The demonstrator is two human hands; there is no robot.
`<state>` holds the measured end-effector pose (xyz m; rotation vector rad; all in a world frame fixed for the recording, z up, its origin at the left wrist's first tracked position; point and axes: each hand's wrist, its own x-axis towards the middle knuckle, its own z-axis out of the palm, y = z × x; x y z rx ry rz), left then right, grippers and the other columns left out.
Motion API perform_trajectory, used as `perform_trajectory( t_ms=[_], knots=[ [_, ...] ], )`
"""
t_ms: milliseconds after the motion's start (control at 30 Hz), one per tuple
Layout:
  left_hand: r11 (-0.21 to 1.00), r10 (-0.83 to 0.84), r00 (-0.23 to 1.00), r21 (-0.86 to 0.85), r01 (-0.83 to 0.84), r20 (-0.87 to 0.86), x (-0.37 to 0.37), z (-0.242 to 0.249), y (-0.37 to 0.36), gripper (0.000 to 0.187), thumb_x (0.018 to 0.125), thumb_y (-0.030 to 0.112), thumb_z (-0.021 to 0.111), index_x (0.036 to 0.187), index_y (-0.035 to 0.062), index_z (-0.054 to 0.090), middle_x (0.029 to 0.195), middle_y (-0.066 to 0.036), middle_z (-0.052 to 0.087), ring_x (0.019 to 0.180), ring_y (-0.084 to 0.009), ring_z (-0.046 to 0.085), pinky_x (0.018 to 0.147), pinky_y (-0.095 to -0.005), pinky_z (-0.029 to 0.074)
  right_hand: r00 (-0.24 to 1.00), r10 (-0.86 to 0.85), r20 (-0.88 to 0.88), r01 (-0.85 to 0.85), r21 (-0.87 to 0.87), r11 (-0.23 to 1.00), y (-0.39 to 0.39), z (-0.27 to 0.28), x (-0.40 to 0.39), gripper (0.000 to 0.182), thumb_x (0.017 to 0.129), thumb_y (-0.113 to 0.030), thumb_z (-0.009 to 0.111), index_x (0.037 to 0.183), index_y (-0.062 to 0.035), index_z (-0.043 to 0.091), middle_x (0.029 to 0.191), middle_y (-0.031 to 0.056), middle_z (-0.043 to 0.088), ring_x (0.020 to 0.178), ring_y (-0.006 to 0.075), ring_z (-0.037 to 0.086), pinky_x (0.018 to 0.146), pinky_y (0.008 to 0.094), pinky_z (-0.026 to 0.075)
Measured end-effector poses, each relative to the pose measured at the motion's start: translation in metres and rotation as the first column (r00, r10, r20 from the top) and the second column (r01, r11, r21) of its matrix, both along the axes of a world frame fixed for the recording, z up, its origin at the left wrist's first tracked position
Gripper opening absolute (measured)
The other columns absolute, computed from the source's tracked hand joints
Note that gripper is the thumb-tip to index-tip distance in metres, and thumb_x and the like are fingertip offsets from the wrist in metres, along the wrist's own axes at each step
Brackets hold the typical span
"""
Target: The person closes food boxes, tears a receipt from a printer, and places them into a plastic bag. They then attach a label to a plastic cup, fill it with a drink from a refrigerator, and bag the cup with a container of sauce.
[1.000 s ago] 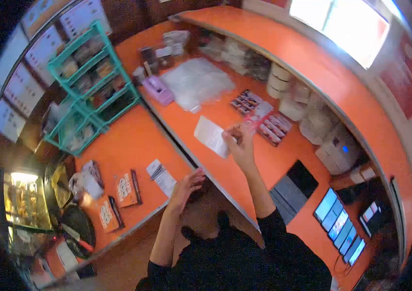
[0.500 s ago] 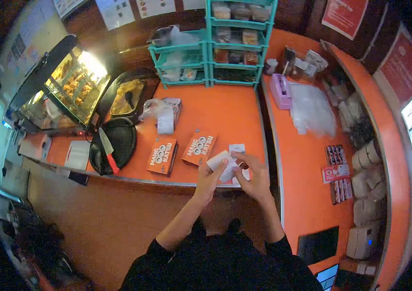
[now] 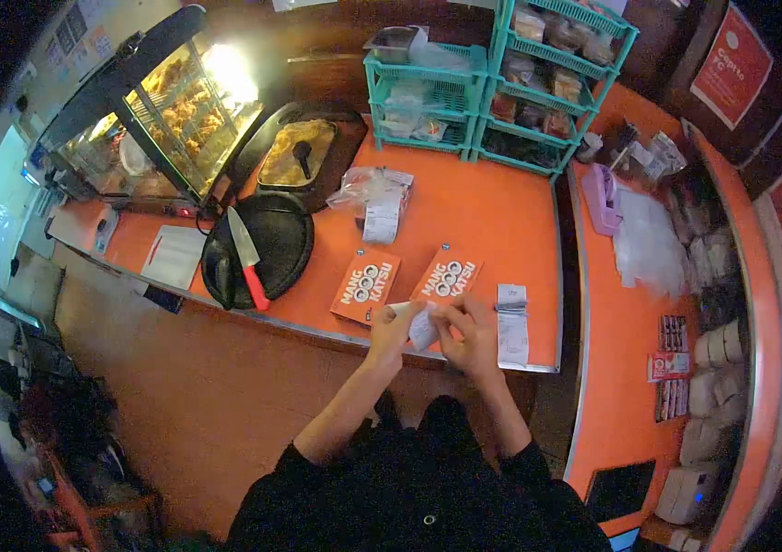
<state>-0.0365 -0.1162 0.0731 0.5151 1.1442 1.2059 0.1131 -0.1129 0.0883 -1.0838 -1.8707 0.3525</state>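
My left hand (image 3: 389,339) is closed on a white, curled printed receipt (image 3: 422,328) in front of the counter edge. The thumb and fingers of my right hand (image 3: 466,339) pinch the receipt's other side. Just beyond my hands are two orange "Mang Katsu" boxes, the left box (image 3: 368,283) and the right box (image 3: 451,273), whose near end is partly covered by my fingers. Right of my right hand, a long printed slip (image 3: 512,333) lies flat on the orange counter (image 3: 533,239).
A knife (image 3: 245,250) with a red handle rests across a black round tray (image 3: 285,235). Farther back are a lit food warmer (image 3: 179,110), a food pan (image 3: 294,152), a plastic-bagged item with a slip (image 3: 382,204), and teal racks (image 3: 428,101). A side counter (image 3: 616,368) runs along the right.
The view has turned, so the counter things sit farther right. My hands have moved left relative to the counter, uncovering the slip on it. Both still hold the receipt.
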Motion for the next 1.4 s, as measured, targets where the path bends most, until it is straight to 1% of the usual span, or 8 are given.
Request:
perform_trajectory(
  t_ms=[100, 167, 500, 833, 1100, 1200, 1267, 1400],
  knots=[
    [0.996, 0.079, 0.996, -0.047, -0.077, 0.041, -0.019, -0.018, 0.012, 0.023, 0.085, 0.02, 0.065, 0.092, -0.0018, 0.065, 0.083, -0.004, 0.066, 0.072, -0.0118, 0.064, 0.06, -0.026, 0.05, 0.986, 0.166, 0.021, -0.163, -0.101, 0.981, 0.01, -0.019, -0.009, 0.02, 0.072, 0.001, 0.071, 0.091, -0.0031, 0.065, 0.084, 0.0079, 0.057, 0.076, 0.0202, 0.057, 0.065, 0.0313, 0.047],
    [0.991, 0.13, 0.991, 0.042, -0.129, -0.029, -0.031, -0.037, 0.019, 0.025, 0.086, 0.021, 0.065, 0.096, -0.0017, 0.066, 0.087, -0.005, 0.067, 0.076, -0.0119, 0.064, 0.065, -0.0254, 0.051, 0.971, 0.12, -0.206, -0.171, -0.254, 0.952, 0.025, -0.025, -0.012, 0.023, 0.074, -0.002, 0.07, 0.096, -0.0051, 0.065, 0.089, 0.008, 0.058, 0.077, 0.0194, 0.057, 0.066, 0.032, 0.047],
    [0.916, 0.274, 0.93, 0.36, -0.175, -0.246, -0.007, -0.01, 0.026, 0.017, 0.086, 0.015, 0.066, 0.089, -0.0013, 0.067, 0.083, -0.001, 0.066, 0.073, -0.0061, 0.06, 0.063, -0.0218, 0.048, 0.879, 0.388, -0.276, -0.459, -0.276, 0.845, 0.085, -0.004, -0.008, 0.019, 0.072, -0.001, 0.071, 0.09, -0.0048, 0.065, 0.078, 0.0066, 0.06, 0.069, 0.0171, 0.06, 0.061, 0.0284, 0.048],
    [0.934, 0.299, 0.906, 0.287, -0.214, -0.3, 0.021, -0.001, 0.032, 0.015, 0.082, 0.009, 0.067, 0.072, -0.001, 0.065, 0.068, -0.001, 0.064, 0.062, -0.0067, 0.06, 0.049, -0.0235, 0.047, 0.883, 0.452, -0.124, -0.468, -0.297, 0.832, 0.093, 0.011, 0.017, 0.015, 0.066, 0.001, 0.071, 0.076, -0.0016, 0.061, 0.073, 0.0082, 0.055, 0.064, 0.0205, 0.058, 0.057, 0.031, 0.047],
    [0.937, 0.33, 0.922, -0.047, -0.346, -0.201, 0.022, -0.039, 0.036, 0.023, 0.084, 0.018, 0.066, 0.092, -0.0034, 0.064, 0.08, -0.009, 0.066, 0.062, -0.0132, 0.062, 0.051, -0.0262, 0.05, 0.861, 0.507, 0.048, -0.505, -0.053, 0.862, 0.094, -0.011, 0.028, 0.014, 0.069, 0.001, 0.068, 0.077, -0.0013, 0.056, 0.074, 0.0086, 0.052, 0.069, 0.024, 0.056, 0.063, 0.0347, 0.046],
    [0.871, 0.431, 0.856, -0.118, -0.477, -0.284, 0.004, -0.054, 0.027, 0.026, 0.086, 0.024, 0.065, 0.094, -0.0007, 0.063, 0.082, -0.008, 0.066, 0.064, -0.0156, 0.063, 0.052, -0.0279, 0.05, 0.71, 0.694, -0.119, -0.704, -0.135, 0.698, 0.091, -0.009, 0.034, 0.013, 0.076, -0.003, 0.066, 0.082, -0.0017, 0.055, 0.079, 0.006, 0.053, 0.075, 0.02, 0.056, 0.068, 0.0317, 0.045],
    [0.824, 0.548, 0.816, -0.046, -0.564, -0.186, -0.015, -0.078, 0.015, 0.027, 0.087, 0.027, 0.064, 0.096, 0.0013, 0.063, 0.084, -0.006, 0.066, 0.068, -0.0166, 0.064, 0.056, -0.0294, 0.052, 0.53, 0.694, -0.487, -0.845, -0.373, 0.383, 0.101, -0.027, 0.047, 0.013, 0.078, -0.007, 0.064, 0.087, -0.0031, 0.055, 0.085, 0.0103, 0.057, 0.079, 0.0201, 0.057, 0.073, 0.0332, 0.047],
    [0.754, 0.64, 0.735, 0.0, -0.657, -0.222, -0.024, -0.064, -0.004, 0.026, 0.091, 0.029, 0.058, 0.099, 0.0048, 0.063, 0.088, -0.006, 0.066, 0.076, -0.0184, 0.066, 0.064, -0.0338, 0.056, 0.88, 0.454, -0.142, -0.431, -0.644, 0.633, 0.17, -0.093, 0.051, 0.026, 0.08, -0.019, 0.067, 0.093, -0.0023, 0.053, 0.083, 0.0104, 0.059, 0.081, 0.0229, 0.059, 0.074, 0.0355, 0.047]
  ],
)
